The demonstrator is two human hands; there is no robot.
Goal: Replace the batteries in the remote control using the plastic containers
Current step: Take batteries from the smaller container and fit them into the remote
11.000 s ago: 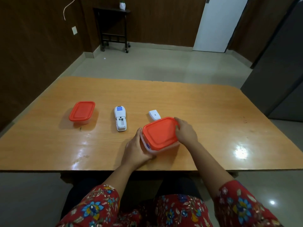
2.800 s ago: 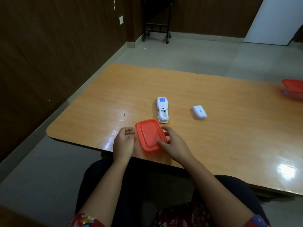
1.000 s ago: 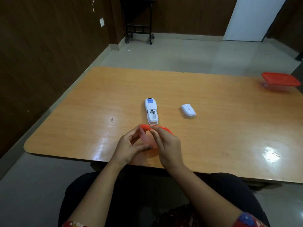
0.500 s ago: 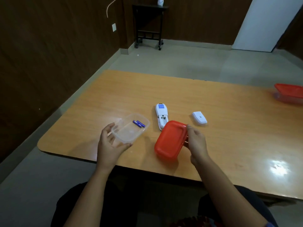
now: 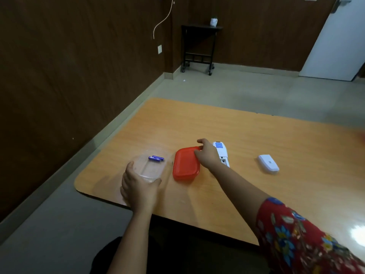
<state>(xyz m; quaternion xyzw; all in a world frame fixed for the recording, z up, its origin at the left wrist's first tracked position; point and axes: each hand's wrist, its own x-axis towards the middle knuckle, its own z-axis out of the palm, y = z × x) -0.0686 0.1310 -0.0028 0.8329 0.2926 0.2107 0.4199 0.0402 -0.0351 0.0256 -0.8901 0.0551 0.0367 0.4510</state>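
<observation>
Your left hand (image 5: 138,189) grips the near end of the clear box (image 5: 151,168) on the table (image 5: 256,139). Two blue batteries (image 5: 156,158) lie inside. Your right hand (image 5: 207,155) pinches the red lid (image 5: 185,164), just beside the white remote (image 5: 221,154).

A dark metal side table (image 5: 198,46) on small casters stood against the brown wood-panelled wall (image 5: 69,56) at the far corner, with a small white cup (image 5: 213,21) on its top; a thin white cable (image 5: 164,18) hung down the wall to its left, ending above a pale wall socket (image 5: 159,49). A white door (image 5: 339,42) stood at the far right; the floor (image 5: 227,89) was smooth grey-beige, edged by a pale skirting board.
</observation>
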